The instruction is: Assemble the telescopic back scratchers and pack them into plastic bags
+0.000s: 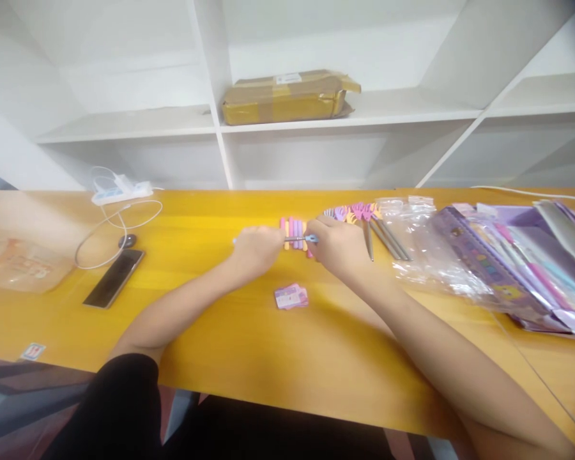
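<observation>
Between my two hands runs a thin metal rod [294,239] with light blue parts toward its ends. My left hand [261,249] is closed round its left part, and a bit of blue sticks out past the fist. My right hand [335,246] pinches the blue part at the other end. Just behind the rod lie pink, orange and purple sticks [292,227] side by side. Pink and purple shaped pieces [361,211] lie beyond my right hand, near several silver metal tubes [390,237]. Small pink cards [291,296] rest on the table in front.
Clear plastic bags [431,255] and a purple box [522,268] of pens lie right. A phone [114,278], a white cable, a power strip [122,190] and an orange bag [22,265] are left. A taped parcel [287,99] sits on the shelf [402,105].
</observation>
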The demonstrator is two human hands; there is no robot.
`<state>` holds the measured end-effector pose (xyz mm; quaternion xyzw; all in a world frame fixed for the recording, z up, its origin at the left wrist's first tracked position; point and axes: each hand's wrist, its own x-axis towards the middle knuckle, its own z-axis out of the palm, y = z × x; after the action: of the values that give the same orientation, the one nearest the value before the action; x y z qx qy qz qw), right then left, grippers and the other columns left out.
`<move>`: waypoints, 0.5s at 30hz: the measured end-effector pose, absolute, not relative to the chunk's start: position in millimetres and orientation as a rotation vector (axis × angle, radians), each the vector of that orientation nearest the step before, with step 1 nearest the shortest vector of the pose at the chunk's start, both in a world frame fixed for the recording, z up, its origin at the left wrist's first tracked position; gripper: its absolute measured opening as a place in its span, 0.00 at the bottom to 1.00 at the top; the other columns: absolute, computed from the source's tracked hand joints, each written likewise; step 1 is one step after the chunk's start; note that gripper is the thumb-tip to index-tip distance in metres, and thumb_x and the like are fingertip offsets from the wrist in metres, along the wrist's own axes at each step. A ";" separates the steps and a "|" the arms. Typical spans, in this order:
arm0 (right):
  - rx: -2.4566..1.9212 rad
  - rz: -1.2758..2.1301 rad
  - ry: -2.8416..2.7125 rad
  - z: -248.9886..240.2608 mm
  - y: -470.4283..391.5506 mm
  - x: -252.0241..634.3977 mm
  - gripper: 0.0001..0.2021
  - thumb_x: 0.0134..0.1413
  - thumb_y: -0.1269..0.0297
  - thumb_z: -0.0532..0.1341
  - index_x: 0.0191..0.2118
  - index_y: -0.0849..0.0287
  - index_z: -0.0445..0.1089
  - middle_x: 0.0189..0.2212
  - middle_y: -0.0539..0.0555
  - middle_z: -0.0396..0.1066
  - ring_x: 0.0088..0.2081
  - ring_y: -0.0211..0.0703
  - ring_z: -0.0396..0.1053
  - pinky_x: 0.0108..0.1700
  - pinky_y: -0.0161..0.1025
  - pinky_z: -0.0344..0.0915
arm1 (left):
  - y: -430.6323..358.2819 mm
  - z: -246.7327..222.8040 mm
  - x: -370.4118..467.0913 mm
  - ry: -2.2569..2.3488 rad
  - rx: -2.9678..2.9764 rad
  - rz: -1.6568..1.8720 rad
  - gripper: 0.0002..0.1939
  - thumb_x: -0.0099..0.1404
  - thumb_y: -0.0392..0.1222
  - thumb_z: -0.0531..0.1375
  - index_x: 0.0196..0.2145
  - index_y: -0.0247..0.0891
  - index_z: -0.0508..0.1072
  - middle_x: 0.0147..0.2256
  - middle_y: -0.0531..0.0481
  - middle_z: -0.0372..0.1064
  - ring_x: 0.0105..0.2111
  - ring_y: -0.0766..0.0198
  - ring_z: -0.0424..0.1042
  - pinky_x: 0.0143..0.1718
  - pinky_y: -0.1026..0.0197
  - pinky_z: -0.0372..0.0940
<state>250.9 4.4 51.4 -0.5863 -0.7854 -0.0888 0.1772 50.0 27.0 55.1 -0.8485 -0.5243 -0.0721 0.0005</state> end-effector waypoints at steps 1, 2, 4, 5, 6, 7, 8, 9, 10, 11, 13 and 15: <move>-1.670 -0.242 -2.235 49.9 6.0 250.5 0.07 0.60 0.66 0.59 0.38 0.59 0.75 0.36 0.58 0.75 0.32 0.43 0.66 0.31 0.39 0.41 | 29.0 51.8 50.1 -1.644 -2.668 -0.225 0.09 0.70 0.32 0.58 0.36 0.36 0.78 0.29 0.41 0.73 0.33 0.48 0.76 0.39 0.52 0.64; -1.677 -0.233 -2.251 48.4 8.2 250.7 0.07 0.61 0.65 0.59 0.38 0.59 0.75 0.37 0.58 0.76 0.33 0.43 0.67 0.32 0.39 0.42 | 31.6 48.3 49.9 -1.642 -2.678 -0.239 0.09 0.70 0.32 0.58 0.35 0.36 0.78 0.29 0.41 0.72 0.33 0.49 0.75 0.39 0.52 0.63; -1.684 -0.213 -2.283 45.8 14.4 254.1 0.08 0.63 0.63 0.60 0.41 0.59 0.74 0.39 0.58 0.76 0.35 0.45 0.68 0.32 0.39 0.42 | 38.8 40.6 48.3 -1.686 -2.729 -0.375 0.08 0.69 0.33 0.59 0.33 0.37 0.77 0.28 0.42 0.70 0.33 0.50 0.73 0.40 0.52 0.62; -1.693 -0.201 -2.286 44.8 18.3 258.1 0.08 0.63 0.62 0.60 0.43 0.59 0.73 0.41 0.59 0.76 0.36 0.45 0.69 0.32 0.39 0.42 | 43.4 36.8 46.5 -1.737 -2.767 -0.509 0.06 0.67 0.33 0.60 0.32 0.38 0.76 0.27 0.44 0.68 0.33 0.51 0.72 0.40 0.53 0.61; -1.713 -0.187 -2.267 44.0 22.4 264.5 0.10 0.64 0.61 0.60 0.46 0.60 0.73 0.43 0.60 0.76 0.37 0.46 0.69 0.32 0.39 0.43 | 48.7 33.3 43.6 -1.807 -2.799 -0.672 0.05 0.65 0.32 0.62 0.30 0.38 0.74 0.26 0.46 0.66 0.33 0.52 0.71 0.40 0.54 0.61; -1.743 -0.169 -2.229 43.4 26.5 273.8 0.11 0.66 0.60 0.59 0.48 0.60 0.72 0.45 0.60 0.75 0.37 0.46 0.69 0.32 0.39 0.44 | 54.3 30.3 39.3 -1.887 -2.817 -0.842 0.06 0.62 0.31 0.64 0.29 0.38 0.73 0.25 0.48 0.64 0.32 0.53 0.69 0.40 0.55 0.60; -1.787 -0.147 -2.176 42.6 30.2 286.0 0.13 0.67 0.59 0.57 0.51 0.61 0.70 0.47 0.61 0.75 0.38 0.47 0.70 0.32 0.38 0.46 | 60.0 27.6 33.5 -1.944 -2.816 -0.961 0.07 0.61 0.31 0.65 0.28 0.39 0.71 0.25 0.49 0.63 0.31 0.55 0.68 0.39 0.56 0.59; -1.846 -0.125 -2.106 41.5 33.0 301.2 0.15 0.69 0.58 0.55 0.53 0.61 0.69 0.48 0.62 0.74 0.39 0.47 0.70 0.33 0.38 0.48 | 65.5 25.0 26.2 -1.985 -2.811 -1.040 0.08 0.59 0.30 0.65 0.28 0.39 0.70 0.25 0.50 0.63 0.30 0.58 0.66 0.38 0.58 0.58; -1.913 -0.097 -2.048 39.6 34.7 319.0 0.16 0.70 0.56 0.54 0.54 0.60 0.69 0.50 0.63 0.74 0.39 0.48 0.70 0.34 0.38 0.50 | 70.5 22.2 17.6 -2.022 -2.804 -1.101 0.09 0.58 0.29 0.65 0.28 0.39 0.69 0.25 0.51 0.62 0.29 0.60 0.64 0.36 0.59 0.57; -2.003 -0.081 -1.991 36.6 35.0 338.5 0.18 0.71 0.54 0.54 0.55 0.60 0.69 0.51 0.63 0.73 0.40 0.49 0.70 0.35 0.39 0.52 | 74.6 18.9 8.2 -2.068 -2.789 -1.165 0.09 0.58 0.29 0.64 0.29 0.39 0.69 0.25 0.52 0.62 0.27 0.62 0.62 0.34 0.60 0.56; -2.196 -0.065 -1.900 27.2 30.8 378.7 0.20 0.71 0.51 0.54 0.55 0.60 0.70 0.53 0.65 0.72 0.42 0.52 0.71 0.38 0.41 0.56 | 79.5 9.6 -10.7 -2.197 -2.742 -1.328 0.07 0.59 0.31 0.63 0.30 0.39 0.68 0.23 0.54 0.61 0.25 0.65 0.60 0.29 0.63 0.54; -2.353 -0.078 -1.785 15.2 21.8 413.3 0.24 0.71 0.48 0.53 0.57 0.62 0.70 0.54 0.69 0.69 0.44 0.54 0.72 0.41 0.43 0.59 | 80.2 -2.5 -25.3 -2.334 -2.675 -1.536 0.03 0.64 0.36 0.60 0.33 0.39 0.67 0.20 0.58 0.54 0.20 0.67 0.54 0.24 0.64 0.50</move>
<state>413.3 21.8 15.2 -0.7929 -0.6016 -0.0264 0.0935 -25.3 80.2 -2.5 -0.6464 -0.5639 -0.3712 -0.3555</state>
